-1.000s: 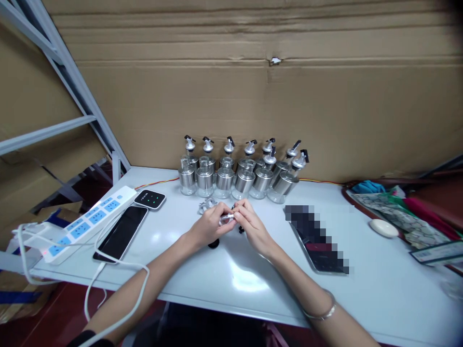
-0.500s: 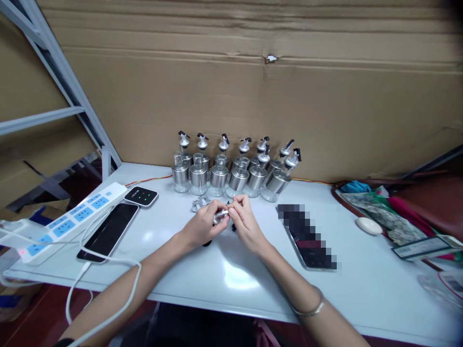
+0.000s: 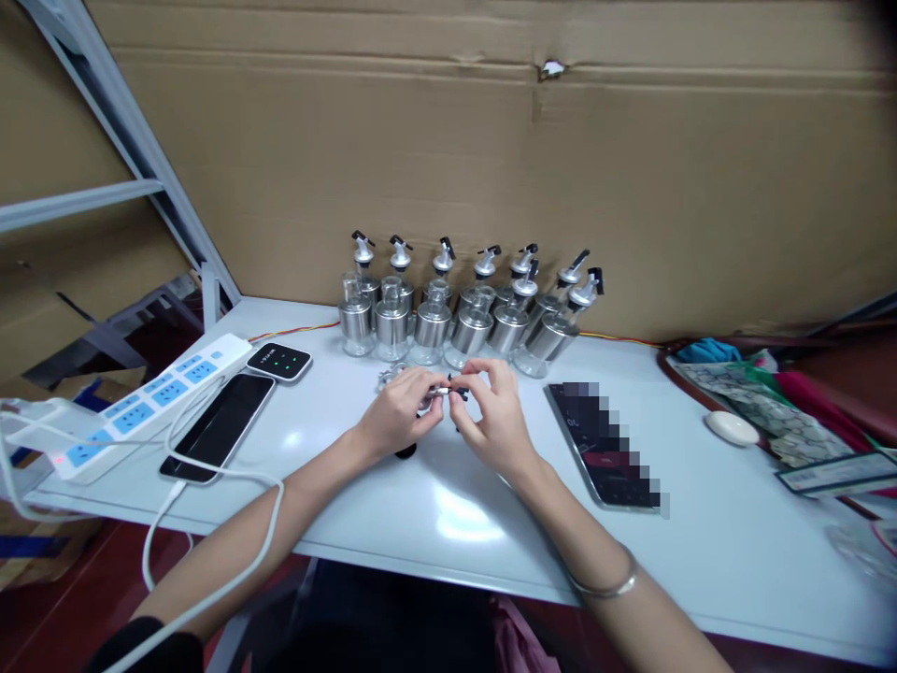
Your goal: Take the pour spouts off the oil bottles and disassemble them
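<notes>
Head view: the left hand [image 3: 401,411] is pinching a small silver part [image 3: 441,392] midway between the front and rear edges of the bench [image 3: 392,523]. The right hand [image 3: 499,422] is nearly closing thumb and forefinger at its tip, grip unclear. Beyond, 12 bottles [image 3: 433,329] are lining the rear edge.

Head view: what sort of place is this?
Perhaps a makeshift workshop corner: bottles stand in rows on a plain table, with a cardboard sheet behind them.
</notes>
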Demonstrator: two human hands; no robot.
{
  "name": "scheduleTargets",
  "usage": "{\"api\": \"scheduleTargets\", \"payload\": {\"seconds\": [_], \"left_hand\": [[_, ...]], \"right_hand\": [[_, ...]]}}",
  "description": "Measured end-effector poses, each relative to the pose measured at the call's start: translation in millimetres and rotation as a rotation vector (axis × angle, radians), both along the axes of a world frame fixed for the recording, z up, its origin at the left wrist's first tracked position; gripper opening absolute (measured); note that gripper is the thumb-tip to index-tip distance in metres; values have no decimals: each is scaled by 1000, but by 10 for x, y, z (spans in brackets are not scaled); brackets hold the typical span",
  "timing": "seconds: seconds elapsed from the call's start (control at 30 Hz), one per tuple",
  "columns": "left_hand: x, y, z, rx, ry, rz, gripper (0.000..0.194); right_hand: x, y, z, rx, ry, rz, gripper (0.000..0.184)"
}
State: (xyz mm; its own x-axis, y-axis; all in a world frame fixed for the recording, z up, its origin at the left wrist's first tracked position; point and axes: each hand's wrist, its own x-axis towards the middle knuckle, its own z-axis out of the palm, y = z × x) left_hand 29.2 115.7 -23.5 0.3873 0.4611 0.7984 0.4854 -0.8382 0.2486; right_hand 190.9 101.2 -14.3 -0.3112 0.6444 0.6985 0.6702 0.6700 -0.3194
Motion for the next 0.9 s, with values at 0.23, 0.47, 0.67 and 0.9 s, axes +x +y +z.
{"api": "scheduleTargets", "payload": {"seconds": [0.23, 0.47, 0.67, 0.9], "left_hand": [[-3, 5, 10, -42, 14, 0, 6], [2, 12, 16, -18, 83, -46, 7], [-24, 42, -32, 16, 194, -2, 10], [-4, 36, -51, 36, 182, -9, 9]], "right_hand": [[-30, -10, -40, -75, 83, 14, 14], [-47, -13, -59, -78, 72, 18, 25], [-29, 11, -58, -155, 40, 17, 22], [-17, 7, -18, -175, -3, -17, 8]]}}
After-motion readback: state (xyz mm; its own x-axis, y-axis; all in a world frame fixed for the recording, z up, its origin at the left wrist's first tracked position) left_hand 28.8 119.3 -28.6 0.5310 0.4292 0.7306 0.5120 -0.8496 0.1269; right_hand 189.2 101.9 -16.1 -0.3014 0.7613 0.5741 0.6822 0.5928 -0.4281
